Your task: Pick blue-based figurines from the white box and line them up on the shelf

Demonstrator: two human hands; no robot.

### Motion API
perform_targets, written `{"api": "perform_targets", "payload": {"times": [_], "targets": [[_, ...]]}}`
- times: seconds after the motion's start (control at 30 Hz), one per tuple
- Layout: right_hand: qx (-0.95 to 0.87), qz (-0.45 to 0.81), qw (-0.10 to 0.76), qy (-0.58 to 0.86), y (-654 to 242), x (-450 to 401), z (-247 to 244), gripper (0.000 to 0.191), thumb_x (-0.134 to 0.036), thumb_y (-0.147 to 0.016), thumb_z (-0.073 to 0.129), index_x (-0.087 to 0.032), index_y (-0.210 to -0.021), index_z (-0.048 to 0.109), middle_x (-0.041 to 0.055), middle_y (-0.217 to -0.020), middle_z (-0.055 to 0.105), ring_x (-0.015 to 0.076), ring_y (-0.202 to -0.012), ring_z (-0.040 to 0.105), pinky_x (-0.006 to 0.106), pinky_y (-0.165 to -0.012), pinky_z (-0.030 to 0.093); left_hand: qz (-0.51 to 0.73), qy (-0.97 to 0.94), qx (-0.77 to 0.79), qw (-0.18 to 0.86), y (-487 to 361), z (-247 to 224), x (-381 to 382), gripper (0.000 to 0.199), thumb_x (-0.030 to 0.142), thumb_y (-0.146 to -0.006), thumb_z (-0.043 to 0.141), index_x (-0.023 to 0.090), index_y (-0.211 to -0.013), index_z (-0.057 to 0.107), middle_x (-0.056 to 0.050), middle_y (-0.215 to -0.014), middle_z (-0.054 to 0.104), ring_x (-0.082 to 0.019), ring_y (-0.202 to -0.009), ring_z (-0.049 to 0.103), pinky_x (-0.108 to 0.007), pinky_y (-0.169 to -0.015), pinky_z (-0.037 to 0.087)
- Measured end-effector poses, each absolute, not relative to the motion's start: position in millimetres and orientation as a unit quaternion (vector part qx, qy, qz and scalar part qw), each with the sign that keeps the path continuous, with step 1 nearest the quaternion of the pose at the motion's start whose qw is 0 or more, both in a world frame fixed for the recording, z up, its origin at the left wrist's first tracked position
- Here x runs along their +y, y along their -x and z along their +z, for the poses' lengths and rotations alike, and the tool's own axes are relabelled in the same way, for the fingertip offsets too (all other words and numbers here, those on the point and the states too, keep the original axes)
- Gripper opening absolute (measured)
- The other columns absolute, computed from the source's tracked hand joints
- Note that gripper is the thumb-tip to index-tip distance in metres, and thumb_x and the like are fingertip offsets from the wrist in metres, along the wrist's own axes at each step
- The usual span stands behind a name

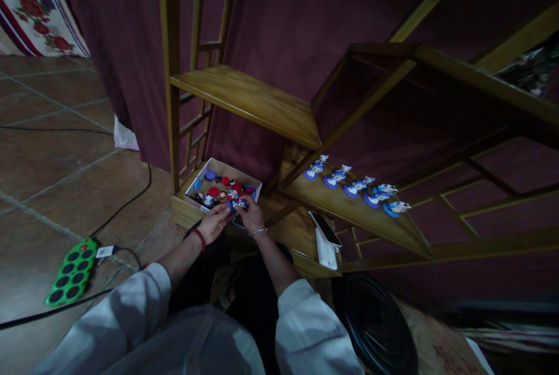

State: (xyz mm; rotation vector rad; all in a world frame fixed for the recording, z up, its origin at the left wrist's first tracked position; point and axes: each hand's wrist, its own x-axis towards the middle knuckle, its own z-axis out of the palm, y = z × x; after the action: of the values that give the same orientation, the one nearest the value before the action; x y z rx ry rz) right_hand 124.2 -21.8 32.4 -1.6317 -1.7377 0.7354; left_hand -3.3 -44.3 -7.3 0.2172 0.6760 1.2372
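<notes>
Over the near edge of a white box (pixel 198 183), my two hands meet around a small figurine (pixel 238 204) with a blue-purple base. My left hand (pixel 215 222) closes its fingertips on the base from the left. From the right, my right hand (pixel 252 216) pinches the figurine's other end. Several more figurines on red and blue bases lie jumbled in the box. On a wooden shelf (pixel 301 186) to the right, several similar blue-and-white figurines (pixel 335 177) stand in a row on round bases.
A phone (pixel 326 228) and a white device (pixel 325 251) lie on the lower board. Above the box juts another wooden shelf (pixel 248 95). A green power strip (pixel 72 272) with cables is on the tiled floor, left. A black rounded object (pixel 378 322) stands at lower right.
</notes>
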Motion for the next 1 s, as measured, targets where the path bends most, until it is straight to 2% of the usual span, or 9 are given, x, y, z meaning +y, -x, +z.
{"api": "perform_targets", "payload": {"times": [0.33, 0.67, 1.0], "targets": [[-0.637, 0.293, 0.326, 0.634, -122.6, -20.1, 34.8, 0.023, -0.031, -0.068, 0.059, -0.023, -0.089, 0.057, -0.0030, -0.078, 0.061, 0.0139, -0.074, 0.057, 0.025, -0.071, 0.045, 0.557, -0.108, 0.277, 0.775, 5.1, -9.0, -44.5, 0.017, 0.009, -0.069, 0.065, 0.013, -0.086, 0.062, -0.004, -0.084, 0.068, -0.013, -0.079, 0.063, -0.030, -0.086, 0.045], [-0.633, 0.293, 0.319, 0.642, -122.8, -21.5, 38.2, 0.023, -0.031, -0.067, 0.060, -0.024, -0.089, 0.058, -0.0030, -0.080, 0.062, 0.0138, -0.076, 0.058, 0.025, -0.072, 0.045, 0.561, -0.105, 0.277, 0.773, 4.9, -10.7, -44.9, 0.016, 0.009, -0.068, 0.066, 0.013, -0.083, 0.061, -0.005, -0.083, 0.068, -0.014, -0.079, 0.063, -0.031, -0.085, 0.047], [-0.656, 0.281, 0.326, 0.620, -123.7, -19.9, 36.5, 0.022, -0.029, -0.066, 0.060, -0.024, -0.088, 0.058, -0.0037, -0.077, 0.062, 0.0132, -0.070, 0.058, 0.024, -0.068, 0.045, 0.562, -0.105, 0.277, 0.772, 5.0, -11.9, -44.5, 0.014, 0.009, -0.068, 0.066, 0.013, -0.081, 0.061, -0.004, -0.080, 0.068, -0.014, -0.078, 0.063, -0.030, -0.083, 0.047]]}}
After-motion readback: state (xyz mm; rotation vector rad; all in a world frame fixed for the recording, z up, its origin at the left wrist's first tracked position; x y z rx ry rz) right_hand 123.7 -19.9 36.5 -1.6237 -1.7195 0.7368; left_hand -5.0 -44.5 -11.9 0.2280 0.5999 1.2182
